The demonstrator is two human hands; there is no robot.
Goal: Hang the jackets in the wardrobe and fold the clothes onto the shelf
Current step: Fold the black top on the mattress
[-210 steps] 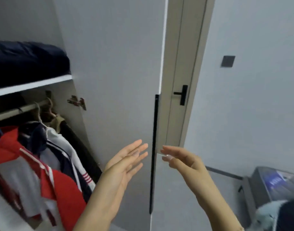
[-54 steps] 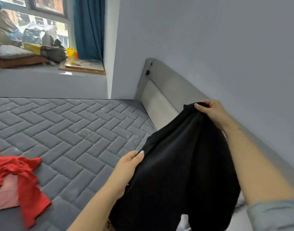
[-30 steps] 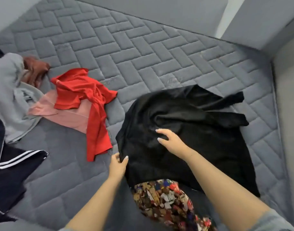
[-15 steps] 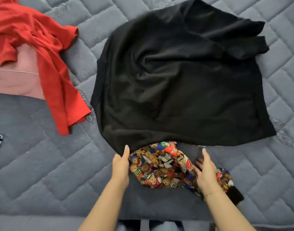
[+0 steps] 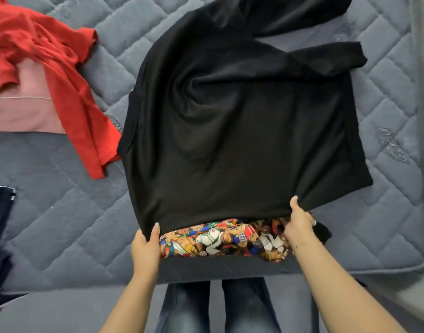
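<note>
At the near hem, left hand [image 5: 144, 246] and right hand [image 5: 298, 224] fingers pinch the black shirt [image 5: 242, 131].

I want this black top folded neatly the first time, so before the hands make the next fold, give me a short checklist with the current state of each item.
1. Both hands on the near hem: ok. The left hand and right hand each pinch the edge of the black top.
2. Body of the top flat: not ok, creases gather near its upper middle.
3. Sleeves laid out: not ok, they lie bunched at the far right.
4. Nothing under the top: not ok, a patterned cloth lies beneath the near hem.
5. Clear of the red garment: cannot tell, its edge meets the top's left side.
</note>
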